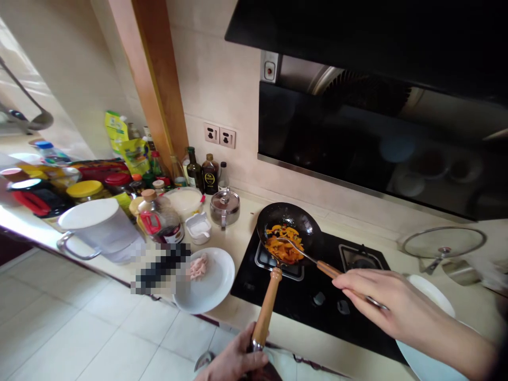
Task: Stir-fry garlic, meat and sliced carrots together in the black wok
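Observation:
My right hand (381, 296) is closed round the wooden handle of a metal spatula (325, 269). The spatula's head reaches into the orange and yellow sliced food (282, 244) in a black wok (309, 225). Across the front of the stove runs the wok's wooden handle (268, 307), and my left hand (238, 354) grips it near its outer end. The wok sits over the left burner of the black gas stove (293, 296). Left of the stove, a white plate (218, 286) carries some pale pink meat strips (198, 267).
A clear pitcher (99, 227), a glass teapot (224, 207), a white container (198, 228) and several bottles and jars crowd the counter's left side. A glass lid (444, 244) leans at the right. Below it lies a pale plate (424, 354). The dark range hood (357, 143) overhangs the stove.

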Tool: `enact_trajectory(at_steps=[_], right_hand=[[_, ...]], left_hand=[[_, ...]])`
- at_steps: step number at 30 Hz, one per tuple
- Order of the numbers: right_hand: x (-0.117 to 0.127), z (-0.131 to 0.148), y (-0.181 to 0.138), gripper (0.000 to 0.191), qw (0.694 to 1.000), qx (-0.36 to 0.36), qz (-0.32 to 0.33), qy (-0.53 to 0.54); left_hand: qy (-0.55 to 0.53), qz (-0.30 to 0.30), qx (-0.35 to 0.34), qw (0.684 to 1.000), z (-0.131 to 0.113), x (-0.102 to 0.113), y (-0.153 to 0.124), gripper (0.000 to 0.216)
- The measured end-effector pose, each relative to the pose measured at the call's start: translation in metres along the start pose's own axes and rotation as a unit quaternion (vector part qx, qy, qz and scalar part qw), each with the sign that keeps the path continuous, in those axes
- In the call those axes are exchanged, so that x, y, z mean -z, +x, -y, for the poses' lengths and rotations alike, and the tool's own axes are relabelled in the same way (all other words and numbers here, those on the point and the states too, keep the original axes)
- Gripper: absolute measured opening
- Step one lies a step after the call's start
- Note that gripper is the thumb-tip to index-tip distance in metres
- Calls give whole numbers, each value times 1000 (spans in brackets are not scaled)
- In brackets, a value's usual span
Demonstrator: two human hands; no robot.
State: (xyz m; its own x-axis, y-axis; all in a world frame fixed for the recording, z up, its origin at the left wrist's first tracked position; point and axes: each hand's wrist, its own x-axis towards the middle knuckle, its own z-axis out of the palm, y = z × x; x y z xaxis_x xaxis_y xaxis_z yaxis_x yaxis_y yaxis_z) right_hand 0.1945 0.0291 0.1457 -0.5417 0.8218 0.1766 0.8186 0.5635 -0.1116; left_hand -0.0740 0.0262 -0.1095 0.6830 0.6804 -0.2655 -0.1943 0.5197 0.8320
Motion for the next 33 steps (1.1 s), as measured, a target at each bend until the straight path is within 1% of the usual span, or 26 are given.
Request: enact_trajectory(at_steps=[1,3,5,7,8,10,12,14,16,18,20,22,24,26,27,28,29,30,32,33], right_hand=[[-1,7,2,24,1000,-8,3,5],[-13,16,12,23,1000,-27,7,-4],[-30,12,27,24,998,-62,6,-31],[-37,-5,41,24,991,-125,-6,-48],[-34,-18,47,23,985,-165,-16,-44],[-19,-47,55,23,971,-234,-41,-8],[0,-75,61,22,953,-294,-67,41],[13,-97,69,20,924,-355,-101,96],[10,-108,79,17,883,-417,-144,159],[-5,-107,89,18,848,-453,-176,212],[-21,-100,95,21,836,-454,-187,246],[-29,-95,94,22,846,-431,-177,259],[-25,-97,87,21,872,-395,-159,241],[-14,-110,76,21,902,-356,-141,199],[-10,-120,71,21,909,-347,-141,185],[-8,-131,66,21,903,-352,-151,192],[-9,-141,63,20,889,-367,-172,216],[-15,-150,60,20,866,-385,-199,249],[-37,-161,57,21,816,-415,-251,315],[-52,-162,56,22,800,-421,-266,335]], left_hand=[[1,-1,0,1000,-1,0,0,53],[10,-2,7,1000,-3,-1,-1,57],[29,-8,8,1000,-7,-2,-3,59],[51,-17,-5,999,-10,-2,-4,57],[58,-20,-13,998,-11,-3,-5,55],[54,-18,-19,998,-9,-3,-5,52],[38,-5,-12,999,-6,-4,-6,51],[23,5,-9,1000,-3,-4,-6,50],[13,13,-16,1000,-1,-4,-5,48],[5,14,-33,999,-1,-4,-5,46],[3,14,-39,999,-2,-4,-6,45],[4,16,-27,999,-3,-4,-7,44],[4,23,-9,1000,-5,-4,-8,42],[4,27,-11,1000,-4,-4,-9,41],[5,27,-15,1000,-4,-4,-8,41],[8,26,-19,999,-3,-3,-8,43],[9,20,-22,1000,-3,-3,-7,45],[11,13,-24,1000,-2,-3,-7,47],[14,3,-24,1000,-4,-4,-6,50],[17,2,-26,1000,-5,-4,-6,50]])
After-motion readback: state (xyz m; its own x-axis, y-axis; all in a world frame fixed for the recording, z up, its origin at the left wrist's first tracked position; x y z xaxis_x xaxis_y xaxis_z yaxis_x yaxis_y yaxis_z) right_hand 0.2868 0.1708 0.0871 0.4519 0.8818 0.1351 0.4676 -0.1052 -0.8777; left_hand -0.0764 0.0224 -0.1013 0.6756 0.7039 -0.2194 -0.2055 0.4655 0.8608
